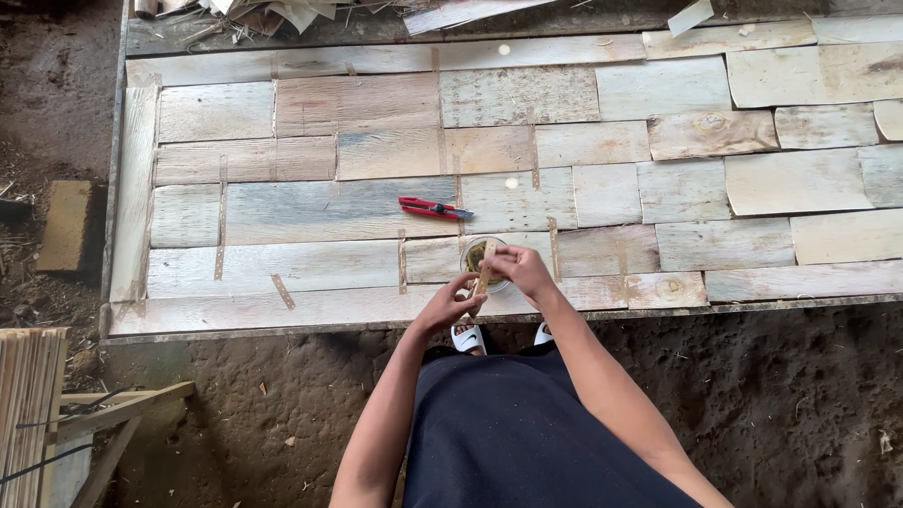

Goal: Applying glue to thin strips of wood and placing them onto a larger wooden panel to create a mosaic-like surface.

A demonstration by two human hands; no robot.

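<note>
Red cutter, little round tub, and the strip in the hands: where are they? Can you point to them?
Red cutter [435, 209]: head view, middle of its red handle.
Little round tub [474, 252]: head view, its open top left of the strip.
Strip [485, 273]: head view, middle of the thin tan strip, between the fingers.

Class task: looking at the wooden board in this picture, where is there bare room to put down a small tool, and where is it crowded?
Free patches: the veneer board left of the red cutter, and its whole right half past the right hand. Crowded: the near edge, where the left hand and right hand hold a thin strip over the small round tin, and the far edge's scrap pile.
</note>
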